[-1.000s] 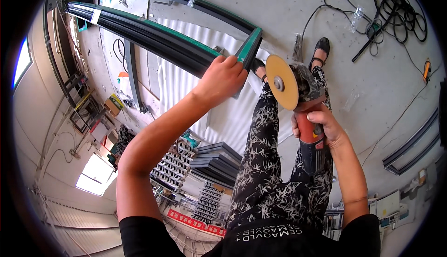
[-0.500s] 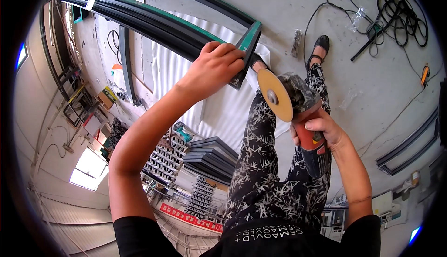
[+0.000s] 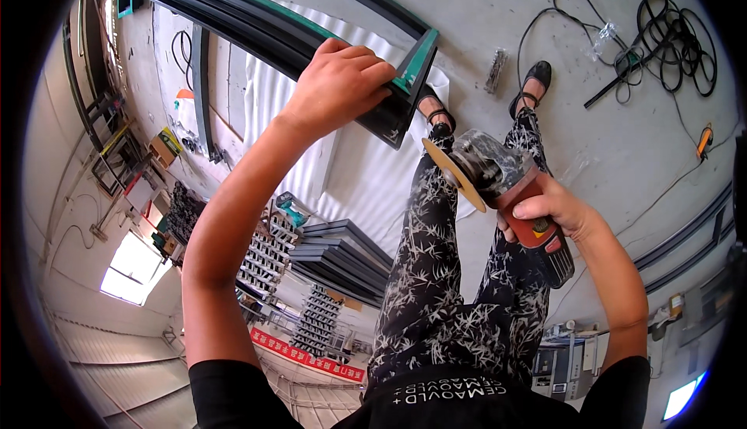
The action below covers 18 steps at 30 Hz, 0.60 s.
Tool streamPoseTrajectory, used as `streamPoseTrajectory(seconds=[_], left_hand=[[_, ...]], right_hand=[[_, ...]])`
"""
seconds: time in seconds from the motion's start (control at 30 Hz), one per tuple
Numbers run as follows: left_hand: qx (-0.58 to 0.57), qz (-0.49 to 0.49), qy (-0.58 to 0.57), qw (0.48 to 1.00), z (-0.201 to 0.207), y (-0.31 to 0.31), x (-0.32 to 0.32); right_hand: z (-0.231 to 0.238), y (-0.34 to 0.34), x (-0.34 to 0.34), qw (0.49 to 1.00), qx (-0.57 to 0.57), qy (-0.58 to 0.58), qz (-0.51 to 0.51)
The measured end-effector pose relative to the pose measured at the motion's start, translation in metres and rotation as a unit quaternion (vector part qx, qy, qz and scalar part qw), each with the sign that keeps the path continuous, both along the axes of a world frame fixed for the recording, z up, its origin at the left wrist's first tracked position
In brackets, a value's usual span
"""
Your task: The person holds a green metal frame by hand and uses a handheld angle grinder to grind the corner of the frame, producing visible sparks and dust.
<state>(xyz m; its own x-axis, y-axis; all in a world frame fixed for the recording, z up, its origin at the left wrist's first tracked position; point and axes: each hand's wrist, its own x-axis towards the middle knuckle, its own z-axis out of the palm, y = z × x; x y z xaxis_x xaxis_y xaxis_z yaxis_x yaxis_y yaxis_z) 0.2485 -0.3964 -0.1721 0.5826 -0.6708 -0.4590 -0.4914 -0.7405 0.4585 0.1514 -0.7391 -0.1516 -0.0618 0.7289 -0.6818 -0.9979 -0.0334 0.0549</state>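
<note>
My right hand (image 3: 559, 205) is wrapped around the red-and-black body of an angle grinder (image 3: 537, 231). Its tan disc (image 3: 451, 174) points left and is turned partly edge-on; whether it spins I cannot tell. My left hand (image 3: 342, 79) grips the near side of a dark metal frame (image 3: 233, 21) close to its corner, fingers curled over the edge and the thumb side hidden. Green strips (image 3: 420, 59) run along the frame's edges. A gap separates the grinder's disc from the frame's corner (image 3: 393, 127).
White sheeting (image 3: 358, 172) lies under the frame. Coiled black cable (image 3: 673, 40) rests on the floor at far right, near a small plastic-wrapped bundle (image 3: 495, 71). Dark profiles (image 3: 342, 258) are stacked at lower left, with a teal power tool (image 3: 292, 210) beside them.
The grinder has tilted, so its disc shows more edge-on, and its body has swung to the right. My left hand has shifted slightly left along the frame.
</note>
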Motion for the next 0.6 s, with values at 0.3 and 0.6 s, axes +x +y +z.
streamPoseTrajectory(seconds=[0.3,0.6], left_hand=[[-0.091,0.032,-0.086,0.992,-0.022,0.030,-0.008],[-0.111,0.055,-0.090,0.988,-0.020,0.035,-0.011]], right_hand=[[-0.005,0.028,0.019,0.997,-0.029,0.006,0.072],[0.000,0.050,0.029,0.987,-0.080,-0.059,0.129]])
